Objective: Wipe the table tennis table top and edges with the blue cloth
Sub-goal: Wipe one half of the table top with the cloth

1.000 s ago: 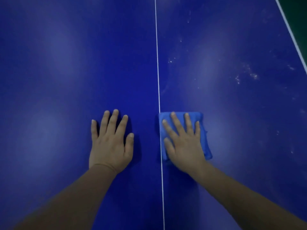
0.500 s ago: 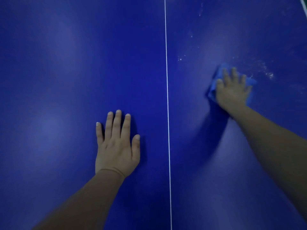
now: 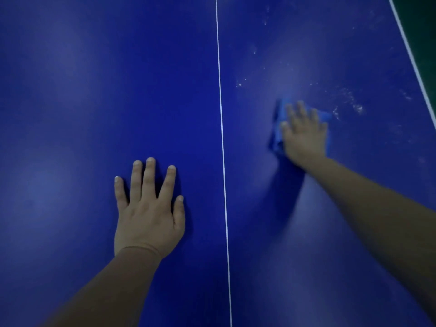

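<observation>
Two hands on dark blue table tennis surface point(image 3: 94, 90). Left hand point(image 3: 147, 215) lay flat left of white centre line point(image 3: 221, 138), fingers spread, holding nothing. Right hand point(image 3: 304, 135) pressed folded blue cloth point(image 3: 277, 131) onto right half, fingers straight. White dusty specks point(image 3: 354, 105) lay beyond cloth; far right half and edges likely unwiped.

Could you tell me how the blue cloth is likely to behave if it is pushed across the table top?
The blue cloth is probably floppy: its edge bunches beside the right hand pressing it. It should glide easily, as the table top looks smooth and glossy. Lifted, it would likely droop, since it lies flat and thin.
</observation>
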`<action>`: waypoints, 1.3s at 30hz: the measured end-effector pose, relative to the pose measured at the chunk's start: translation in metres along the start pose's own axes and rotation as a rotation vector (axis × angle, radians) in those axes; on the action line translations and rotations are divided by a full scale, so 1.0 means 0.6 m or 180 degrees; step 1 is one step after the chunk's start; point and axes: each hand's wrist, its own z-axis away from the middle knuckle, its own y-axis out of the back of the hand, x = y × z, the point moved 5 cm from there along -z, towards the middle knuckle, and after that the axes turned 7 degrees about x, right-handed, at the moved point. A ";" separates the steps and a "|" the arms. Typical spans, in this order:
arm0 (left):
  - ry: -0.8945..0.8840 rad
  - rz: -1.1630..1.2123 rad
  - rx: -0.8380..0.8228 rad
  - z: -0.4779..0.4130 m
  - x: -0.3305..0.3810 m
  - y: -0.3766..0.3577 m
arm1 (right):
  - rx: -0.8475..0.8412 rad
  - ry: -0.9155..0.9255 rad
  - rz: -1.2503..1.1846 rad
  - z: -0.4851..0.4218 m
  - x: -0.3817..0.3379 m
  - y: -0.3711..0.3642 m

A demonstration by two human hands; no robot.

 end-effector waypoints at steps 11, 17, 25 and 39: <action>0.0029 0.0000 0.0008 0.001 0.005 0.001 | -0.0043 0.1173 -0.0328 0.129 -0.158 -0.006; 0.0055 0.0001 0.0110 0.001 0.002 -0.002 | -0.0019 -0.0207 -0.0110 0.039 0.072 0.004; 0.0172 -0.0188 0.0024 -0.001 0.013 0.007 | -0.0028 0.0088 -0.0423 0.073 -0.080 -0.002; 0.0981 0.0026 0.0174 -0.006 0.151 -0.036 | -0.0127 0.0149 -0.0351 0.044 -0.067 -0.013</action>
